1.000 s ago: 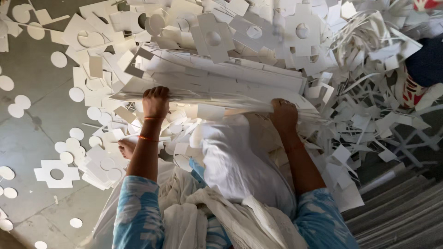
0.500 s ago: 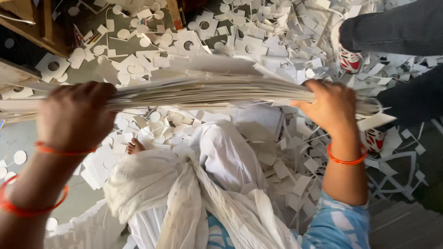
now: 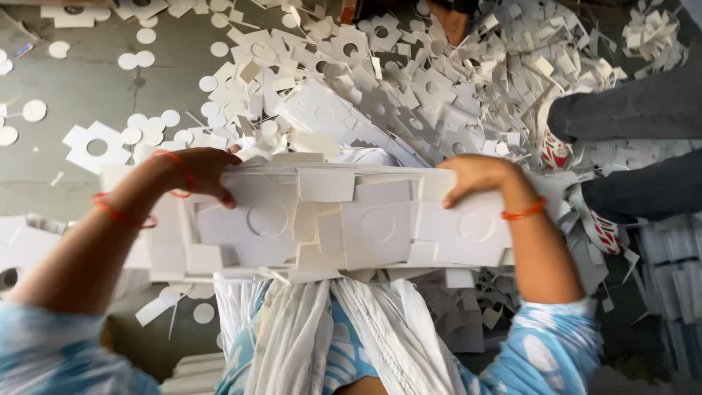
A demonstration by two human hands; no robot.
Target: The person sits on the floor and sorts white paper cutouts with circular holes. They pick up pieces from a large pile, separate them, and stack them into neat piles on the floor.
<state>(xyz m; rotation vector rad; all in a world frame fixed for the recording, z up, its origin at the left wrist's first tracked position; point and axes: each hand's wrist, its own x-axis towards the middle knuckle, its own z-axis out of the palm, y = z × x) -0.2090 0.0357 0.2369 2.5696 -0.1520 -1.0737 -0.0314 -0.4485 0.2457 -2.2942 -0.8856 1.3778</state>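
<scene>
I hold a thick stack of white die-cut cardboard sheets (image 3: 329, 219) flat in front of me, above my lap. My left hand (image 3: 201, 172) grips the stack's far left edge, fingers curled over the top. My right hand (image 3: 475, 175) grips its far right edge the same way. The top sheets show cut circles and rectangular flaps. Orange bangles circle both wrists. My white scarf and blue patterned clothes (image 3: 344, 336) hang below the stack.
A large heap of white cardboard offcuts (image 3: 409, 95) and punched round discs (image 3: 150, 121) covers the grey floor ahead. Another person's dark-trousered legs (image 3: 636, 110) and patterned shoes (image 3: 556, 150) rest at the right. Stacked sheets (image 3: 673, 278) lie at the lower right.
The stack, seen edge-on half a second ago, has been lifted and tilted so its top face shows. Both hands stay on its ends. The view has shifted over the heap.
</scene>
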